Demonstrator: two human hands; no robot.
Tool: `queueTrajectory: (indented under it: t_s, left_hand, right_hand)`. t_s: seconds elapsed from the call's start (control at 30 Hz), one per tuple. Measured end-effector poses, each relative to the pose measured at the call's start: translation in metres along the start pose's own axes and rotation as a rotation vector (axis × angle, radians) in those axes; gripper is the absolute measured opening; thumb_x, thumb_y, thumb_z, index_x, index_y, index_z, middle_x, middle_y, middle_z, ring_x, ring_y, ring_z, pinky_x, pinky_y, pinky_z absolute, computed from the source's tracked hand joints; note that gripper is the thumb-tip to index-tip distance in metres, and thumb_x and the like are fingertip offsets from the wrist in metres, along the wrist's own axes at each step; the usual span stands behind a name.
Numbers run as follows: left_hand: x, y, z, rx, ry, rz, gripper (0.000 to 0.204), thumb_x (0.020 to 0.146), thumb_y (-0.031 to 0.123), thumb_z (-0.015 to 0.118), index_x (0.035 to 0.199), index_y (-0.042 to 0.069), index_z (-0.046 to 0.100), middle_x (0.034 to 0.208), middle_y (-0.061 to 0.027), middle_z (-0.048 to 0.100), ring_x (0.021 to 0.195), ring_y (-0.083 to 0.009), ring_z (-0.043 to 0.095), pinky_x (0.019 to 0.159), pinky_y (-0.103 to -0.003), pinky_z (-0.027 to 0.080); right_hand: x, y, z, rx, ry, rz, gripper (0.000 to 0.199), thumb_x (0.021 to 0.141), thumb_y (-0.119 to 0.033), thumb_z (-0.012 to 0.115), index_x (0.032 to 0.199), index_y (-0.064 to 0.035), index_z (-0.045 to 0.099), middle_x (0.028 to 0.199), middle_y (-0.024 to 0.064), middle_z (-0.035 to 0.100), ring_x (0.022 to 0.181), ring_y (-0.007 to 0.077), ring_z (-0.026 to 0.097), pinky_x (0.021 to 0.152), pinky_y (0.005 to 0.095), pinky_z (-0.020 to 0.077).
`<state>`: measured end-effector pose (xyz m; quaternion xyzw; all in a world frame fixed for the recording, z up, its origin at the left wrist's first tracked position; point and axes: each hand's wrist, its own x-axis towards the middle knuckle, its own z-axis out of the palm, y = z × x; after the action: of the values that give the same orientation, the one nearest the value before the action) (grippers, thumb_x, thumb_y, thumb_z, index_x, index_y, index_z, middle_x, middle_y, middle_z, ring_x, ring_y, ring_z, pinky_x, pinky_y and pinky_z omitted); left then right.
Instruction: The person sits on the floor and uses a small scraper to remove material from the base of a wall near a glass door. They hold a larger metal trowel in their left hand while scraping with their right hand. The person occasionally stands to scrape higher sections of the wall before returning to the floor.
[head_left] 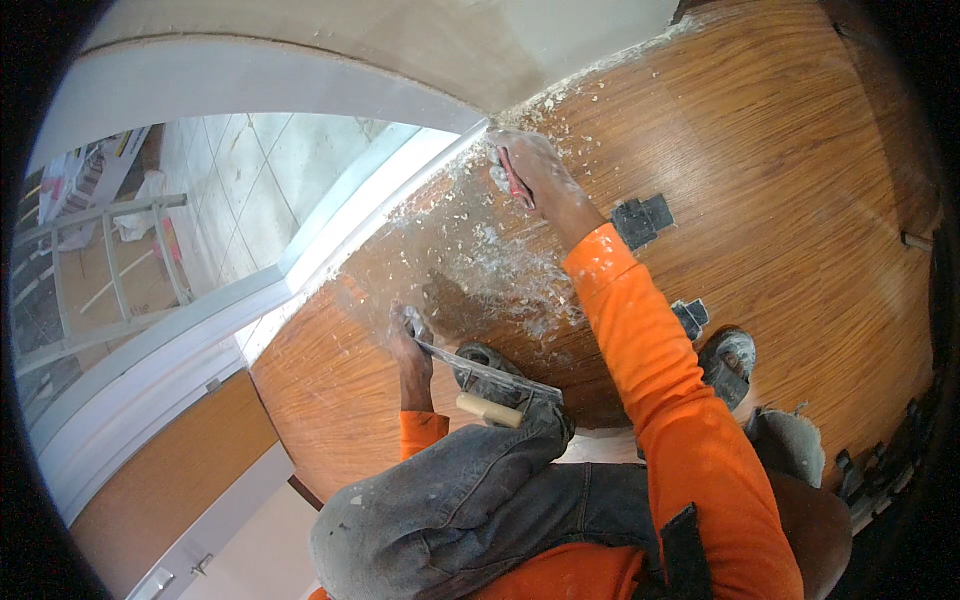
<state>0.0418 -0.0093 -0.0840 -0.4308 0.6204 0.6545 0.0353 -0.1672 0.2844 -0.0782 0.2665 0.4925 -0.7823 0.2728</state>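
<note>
From up here I see the broad, glossy brown wood-grain floor (780,180) filling most of the view, meeting the pale plastered wall (400,40) along a white baseboard trim (390,190), and a scatter of white plaster crumbs and dust (500,270) lies thick on the boards near that joint. My right hand (530,165) reaches far forward to the corner where wall and floor meet, its fingers closed around a small red-handled scraping tool (515,180) pressed against the debris. My left hand (408,335) rests low on the floor, fingers wrapped on the end of a flat steel plastering trowel with a pale wooden handle (490,385), its blade lying just beside my grey work trousers (470,500). To do this scraping well, I judge the blade should stay at a shallow angle so it lifts plaster without gouging the finish, with short strokes drawn away from the trim, and the trowel held steady as a catch for loosened crumbs.
</note>
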Motion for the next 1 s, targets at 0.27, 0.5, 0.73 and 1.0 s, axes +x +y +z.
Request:
queueTrajectory:
  t_s: [0.27,0.5,0.73,1.0]
  left_hand:
    - [0.0,-0.001,0.004,-0.005,0.002,-0.01,0.036,0.103,0.044,0.053,0.08,0.016,0.055,0.057,0.0059,0.044,0.041,-0.0078,0.035,0.039,-0.025,0.024]
    - [0.001,0.003,0.007,0.003,-0.031,-0.048,0.04,0.102,0.048,0.052,0.076,0.017,0.054,0.055,0.0059,0.043,0.041,-0.008,0.036,0.039,-0.026,0.024]
    - [0.004,-0.001,0.003,0.001,0.031,-0.077,0.042,0.102,0.05,0.051,0.076,0.017,0.054,0.052,0.0058,0.041,0.041,-0.008,0.036,0.039,-0.026,0.024]
    - [-0.005,0.004,0.005,0.021,0.01,-0.014,0.043,0.103,0.05,0.051,0.077,0.016,0.056,0.052,0.0062,0.041,0.041,-0.0081,0.034,0.039,-0.026,0.023]
  right_hand:
    - [-0.006,-0.003,0.001,0.033,-0.023,-0.013,0.03,0.094,-0.034,0.059,0.075,-0.0108,0.053,0.061,-0.0003,0.048,0.046,0.0125,0.043,0.04,0.0312,0.0336]
    - [0.015,0.018,-0.001,-0.012,0.048,-0.085,0.03,0.093,-0.034,0.061,0.077,-0.0109,0.054,0.063,-0.0006,0.049,0.044,0.0129,0.042,0.04,0.0319,0.0338]
    - [-0.012,-0.006,0.0,0.036,-0.029,-0.021,0.031,0.093,-0.036,0.062,0.076,-0.0113,0.054,0.06,-0.0013,0.046,0.045,0.0126,0.043,0.041,0.0312,0.0335]
    - [-0.004,0.005,0.011,0.129,0.027,-0.064,0.034,0.094,-0.037,0.059,0.071,-0.013,0.052,0.056,-0.0008,0.044,0.042,0.0099,0.041,0.039,0.0284,0.0327]
